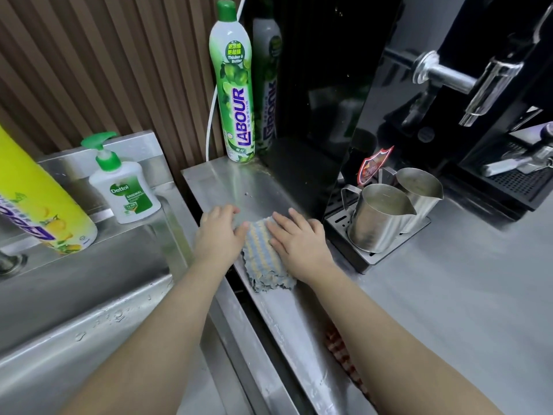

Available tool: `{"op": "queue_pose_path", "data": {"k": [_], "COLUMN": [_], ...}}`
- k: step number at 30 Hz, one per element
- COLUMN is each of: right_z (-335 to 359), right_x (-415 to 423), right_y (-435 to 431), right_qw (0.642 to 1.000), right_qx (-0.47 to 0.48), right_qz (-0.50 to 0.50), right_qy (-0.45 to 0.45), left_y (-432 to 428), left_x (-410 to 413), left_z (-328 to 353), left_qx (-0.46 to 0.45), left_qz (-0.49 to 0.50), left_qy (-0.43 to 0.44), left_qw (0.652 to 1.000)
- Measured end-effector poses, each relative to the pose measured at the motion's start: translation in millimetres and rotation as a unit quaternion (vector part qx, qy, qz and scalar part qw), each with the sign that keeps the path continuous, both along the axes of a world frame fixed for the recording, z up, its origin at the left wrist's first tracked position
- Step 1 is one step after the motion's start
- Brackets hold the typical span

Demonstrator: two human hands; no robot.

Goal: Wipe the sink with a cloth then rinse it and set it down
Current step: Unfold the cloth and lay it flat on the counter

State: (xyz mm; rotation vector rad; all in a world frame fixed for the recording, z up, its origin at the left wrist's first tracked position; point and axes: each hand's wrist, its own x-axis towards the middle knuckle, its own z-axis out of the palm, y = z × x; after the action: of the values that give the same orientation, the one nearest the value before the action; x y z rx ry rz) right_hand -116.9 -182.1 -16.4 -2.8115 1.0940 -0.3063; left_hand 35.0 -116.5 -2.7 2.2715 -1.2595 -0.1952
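A striped blue, yellow and white cloth [264, 259] lies folded flat on the steel counter [434, 295], at its left edge beside the sink [89, 295]. My left hand [220, 233] rests on the counter with its fingers spread, the thumb touching the cloth's left side. My right hand [296, 238] lies palm down on the cloth's right half, fingers spread and flat. Neither hand grips the cloth. The steel sink is at the left, with water drops on its rim.
A tall green dish soap bottle [235, 85] stands at the back of the counter. A hand wash pump bottle [122, 187] and a yellow bottle [39, 199] sit on the sink ledge. Two steel jugs [386, 211] stand on a drip tray by a black coffee machine [449, 85].
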Motion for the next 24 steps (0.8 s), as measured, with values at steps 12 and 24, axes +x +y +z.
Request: {"op": "queue_pose_path", "data": {"k": [12, 24], "right_z": [-3.2, -0.8], "right_x": [-12.1, -14.0], "right_y": [10.4, 18.1], "right_qw": [0.988, 0.986], "right_qx": [0.112, 0.091], "right_qz": [0.065, 0.063], "right_qy": [0.086, 0.128], "left_y": [43.6, 49.5], "left_x": [-48.9, -49.2], "left_z": [-25.9, -19.7], "left_qx": [0.175, 0.196], "left_qz": [-0.044, -0.059], "left_qy": [-0.099, -0.065], "left_qw": [0.979, 0.977]}}
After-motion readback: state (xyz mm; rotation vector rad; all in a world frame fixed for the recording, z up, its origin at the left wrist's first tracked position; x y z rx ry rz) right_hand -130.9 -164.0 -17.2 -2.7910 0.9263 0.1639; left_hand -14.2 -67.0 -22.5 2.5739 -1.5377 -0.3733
